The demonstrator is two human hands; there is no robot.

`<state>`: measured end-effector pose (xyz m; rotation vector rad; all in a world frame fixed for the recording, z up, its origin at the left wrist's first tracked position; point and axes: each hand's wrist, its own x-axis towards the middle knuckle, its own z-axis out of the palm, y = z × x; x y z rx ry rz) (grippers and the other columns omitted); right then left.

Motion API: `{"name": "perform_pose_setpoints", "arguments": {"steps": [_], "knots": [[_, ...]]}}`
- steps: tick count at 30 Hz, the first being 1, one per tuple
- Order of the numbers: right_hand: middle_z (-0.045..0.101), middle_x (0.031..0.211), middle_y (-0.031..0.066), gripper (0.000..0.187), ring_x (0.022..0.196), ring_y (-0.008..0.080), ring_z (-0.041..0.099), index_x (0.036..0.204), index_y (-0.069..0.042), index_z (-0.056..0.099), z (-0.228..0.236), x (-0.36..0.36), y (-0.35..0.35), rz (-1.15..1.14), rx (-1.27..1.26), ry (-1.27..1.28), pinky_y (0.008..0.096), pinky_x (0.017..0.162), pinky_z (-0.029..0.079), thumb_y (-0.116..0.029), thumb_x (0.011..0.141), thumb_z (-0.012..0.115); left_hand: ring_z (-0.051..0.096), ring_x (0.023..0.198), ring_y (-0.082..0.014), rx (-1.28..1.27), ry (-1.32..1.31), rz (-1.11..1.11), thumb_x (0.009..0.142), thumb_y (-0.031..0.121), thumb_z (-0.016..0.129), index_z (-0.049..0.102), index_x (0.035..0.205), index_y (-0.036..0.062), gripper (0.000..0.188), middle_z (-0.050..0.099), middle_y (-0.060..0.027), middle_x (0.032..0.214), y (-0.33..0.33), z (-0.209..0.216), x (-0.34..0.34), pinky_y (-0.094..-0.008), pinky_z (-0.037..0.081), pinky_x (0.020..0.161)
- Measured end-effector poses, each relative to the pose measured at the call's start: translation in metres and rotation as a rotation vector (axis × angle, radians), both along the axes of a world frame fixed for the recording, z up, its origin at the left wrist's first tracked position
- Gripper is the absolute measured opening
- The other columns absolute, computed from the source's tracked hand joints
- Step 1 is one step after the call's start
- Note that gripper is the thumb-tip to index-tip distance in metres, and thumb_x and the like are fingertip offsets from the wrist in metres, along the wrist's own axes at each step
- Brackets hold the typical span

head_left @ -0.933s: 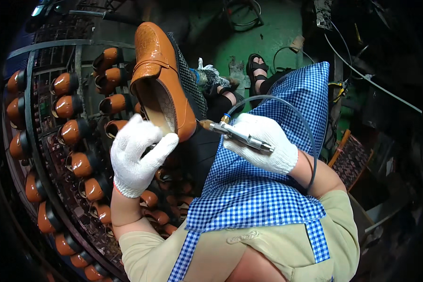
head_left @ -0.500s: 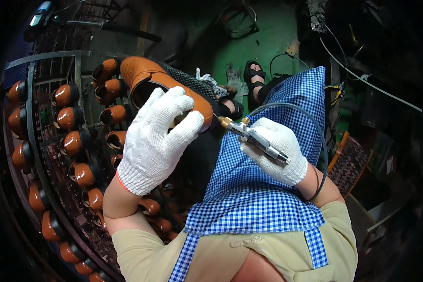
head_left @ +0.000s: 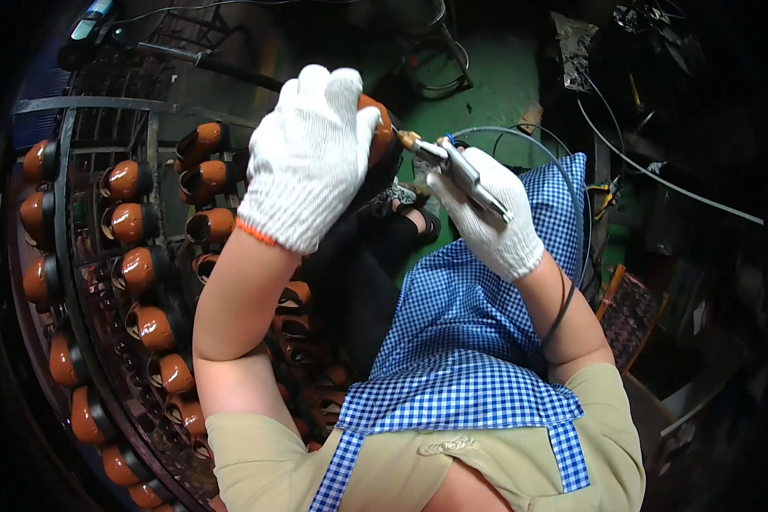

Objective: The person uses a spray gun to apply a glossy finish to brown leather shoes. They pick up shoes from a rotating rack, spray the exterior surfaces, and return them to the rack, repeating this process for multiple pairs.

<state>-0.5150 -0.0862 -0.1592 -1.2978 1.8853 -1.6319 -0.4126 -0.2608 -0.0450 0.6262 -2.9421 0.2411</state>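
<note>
My left hand (head_left: pixel 310 154), in a white knit glove with an orange cuff edge, is closed on a brown leather shoe (head_left: pixel 377 122). The back of the hand hides most of the shoe; its brown side and dark sole edge show past the fingers. In my right hand (head_left: pixel 497 218), gloved in white too, is a metal spray gun (head_left: pixel 463 175) with a brass nozzle. The nozzle points left at the shoe's edge, very close to it. A grey hose (head_left: pixel 582 200) runs from the gun past my right forearm.
To my left stands a metal rack (head_left: pixel 66 247) with rows of glossy brown shoes (head_left: pixel 130 222). A blue checked apron (head_left: pixel 469 299) covers my lap. Beyond lies green floor (head_left: pixel 491 68), with a woven-backed chair (head_left: pixel 630 311) at the right.
Both hands have moved farther out. My left hand has turned with the shoe, which now shows its side rather than its top and opening. The spray gun has followed it.
</note>
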Motion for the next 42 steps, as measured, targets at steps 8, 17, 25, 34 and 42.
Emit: {"name": "perform_pose_setpoints", "arguments": {"steps": [8, 17, 25, 34, 42], "knots": [[0.066, 0.08, 0.0117, 0.018, 0.068, 0.0268, 0.068, 0.098, -0.003, 0.072, -0.015, 0.021, -0.045, -0.033, -0.119, -0.096, 0.0359, 0.062, 0.052, -0.02, 0.095, 0.077, 0.068, 0.107, -0.0399, 0.039, -0.079, 0.293, 0.102, 0.041, 0.059, 0.063, 0.12, 0.0071, 0.039, 0.067, -0.0205, 0.115, -0.051, 0.001, -0.008, -0.0489, 0.055, 0.092], [0.068, 0.083, 0.0131, 0.016, 0.071, 0.0326, 0.069, 0.104, -0.007, 0.075, -0.017, 0.055, -0.035, 0.079, -0.127, -0.088, 0.0396, 0.063, 0.054, -0.02, 0.094, 0.076, 0.063, 0.111, -0.0178, 0.908, 0.486, 0.523, 0.106, 0.037, 0.062, 0.045, 0.154, 0.0077, 0.059, 0.061, -0.0103, 0.132, -0.053, 0.02, 0.085, -0.0341, 0.051, 0.096], [0.068, 0.084, 0.0131, 0.019, 0.074, 0.033, 0.069, 0.104, -0.009, 0.074, -0.017, 0.064, -0.012, 0.149, -0.078, -0.116, 0.0398, 0.066, 0.055, -0.025, 0.094, 0.076, 0.053, 0.107, -0.0109, 1.202, 0.756, 0.651, 0.103, 0.007, 0.054, 0.041, 0.156, 0.0029, 0.055, 0.054, -0.0041, 0.126, 0.027, -0.037, 0.22, -0.0263, 0.046, 0.096], [0.066, 0.081, 0.0115, 0.019, 0.071, 0.0316, 0.068, 0.102, -0.008, 0.073, -0.013, 0.053, 0.014, 0.264, 0.032, -0.044, 0.039, 0.063, 0.054, -0.025, 0.094, 0.077, 0.062, 0.104, -0.0142, 1.065, 0.522, 0.5, 0.086, -0.014, 0.067, 0.059, 0.139, 0.0069, 0.057, 0.06, -0.0035, 0.116, 0.07, -0.032, 0.221, -0.0303, 0.053, 0.099], [0.065, 0.083, 0.0113, 0.021, 0.069, 0.0297, 0.066, 0.098, -0.009, 0.071, 0.0, 0.034, 0.042, 0.381, 0.111, 0.045, 0.0373, 0.062, 0.053, -0.028, 0.094, 0.076, 0.066, 0.082, -0.028, 0.417, 0.093, -0.103, 0.075, -0.001, 0.083, 0.072, 0.122, 0.0102, 0.05, 0.065, -0.0092, 0.096, 0.065, 0.008, 0.156, -0.0397, 0.054, 0.074]]}}
